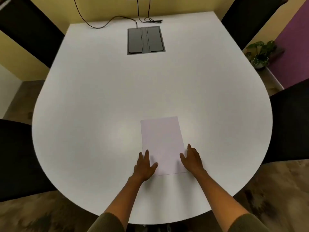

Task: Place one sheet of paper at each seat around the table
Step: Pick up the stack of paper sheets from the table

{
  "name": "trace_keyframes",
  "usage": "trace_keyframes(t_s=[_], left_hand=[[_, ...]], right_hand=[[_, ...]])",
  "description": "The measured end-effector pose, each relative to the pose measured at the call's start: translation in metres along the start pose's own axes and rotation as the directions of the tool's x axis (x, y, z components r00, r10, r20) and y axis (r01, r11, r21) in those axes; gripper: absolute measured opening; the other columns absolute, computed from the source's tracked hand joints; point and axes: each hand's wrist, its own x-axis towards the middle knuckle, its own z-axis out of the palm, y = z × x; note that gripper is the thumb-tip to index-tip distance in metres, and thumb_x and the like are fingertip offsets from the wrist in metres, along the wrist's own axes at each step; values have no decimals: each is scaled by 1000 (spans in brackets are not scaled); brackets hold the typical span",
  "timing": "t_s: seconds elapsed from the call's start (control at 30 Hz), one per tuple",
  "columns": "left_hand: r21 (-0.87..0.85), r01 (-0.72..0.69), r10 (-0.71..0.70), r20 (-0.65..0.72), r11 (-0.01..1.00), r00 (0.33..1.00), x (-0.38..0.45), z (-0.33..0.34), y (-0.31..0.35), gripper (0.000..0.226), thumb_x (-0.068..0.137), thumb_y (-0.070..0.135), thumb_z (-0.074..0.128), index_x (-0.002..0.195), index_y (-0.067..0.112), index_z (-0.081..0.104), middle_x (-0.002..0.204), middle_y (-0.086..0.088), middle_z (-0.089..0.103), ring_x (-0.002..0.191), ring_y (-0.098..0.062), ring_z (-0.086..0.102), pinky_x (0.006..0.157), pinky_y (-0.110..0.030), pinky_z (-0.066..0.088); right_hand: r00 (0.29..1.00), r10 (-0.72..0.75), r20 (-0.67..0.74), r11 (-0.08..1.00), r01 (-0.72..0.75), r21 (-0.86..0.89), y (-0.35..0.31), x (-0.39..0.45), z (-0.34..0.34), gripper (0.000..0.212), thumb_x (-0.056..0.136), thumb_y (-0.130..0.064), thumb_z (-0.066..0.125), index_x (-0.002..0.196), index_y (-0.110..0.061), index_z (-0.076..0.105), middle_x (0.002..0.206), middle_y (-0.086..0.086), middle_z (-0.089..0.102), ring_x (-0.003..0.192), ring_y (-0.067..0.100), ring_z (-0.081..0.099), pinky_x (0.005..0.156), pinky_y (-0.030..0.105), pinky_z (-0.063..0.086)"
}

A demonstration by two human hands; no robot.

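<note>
A pale sheet or thin stack of paper (161, 141) lies flat on the white round-ended table (100, 101), near its front edge and slightly right of centre. My left hand (144, 165) rests on the paper's lower left corner with fingers spread. At the paper's lower right edge lies my right hand (192, 159), also flat with fingers apart. Neither hand grips the paper. I cannot tell whether it is one sheet or several.
Black chairs stand around the table: far left (30, 30), far right (250, 19), near left (18, 158) and near right (291, 124). A grey cable box (145, 40) with black cables (107, 25) sits at the far end. A potted plant (260, 53) stands on the floor at right.
</note>
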Motion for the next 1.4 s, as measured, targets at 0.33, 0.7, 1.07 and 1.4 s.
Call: trace_keyframes(t_s=[0.33,0.7,1.07,1.4], left_hand=[[-57,11,-16,-75,998,997,11,8,-8,77,97,36,51,156,19,4,164,-14,4,152,-29,7,121,-40,15],[-153,-58,27,-195,987,980,16,6,-6,67,96,24,54,153,11,20,160,-9,24,149,-25,19,120,-34,18],[-230,-70,-15,-349,971,937,20,-2,-2,65,89,11,62,147,12,33,147,-13,40,123,-30,53,107,-40,43],[-479,20,-209,-345,878,915,31,-11,10,79,76,2,74,144,17,35,125,-15,55,102,-33,61,89,-39,52]], right_hand=[[997,54,-48,997,-51,49,-8,18,14,60,98,-26,48,151,-7,25,148,16,37,134,35,39,109,41,36],[992,83,-92,987,-69,145,-11,29,22,54,97,-20,51,147,-8,33,142,16,39,129,35,44,107,41,41],[982,49,-182,975,-7,222,-6,29,20,48,93,-12,56,140,-9,45,128,14,54,119,31,53,103,40,44],[982,44,-182,975,-2,223,-9,28,10,31,89,-12,64,120,-7,63,103,12,69,100,29,64,89,36,53]])
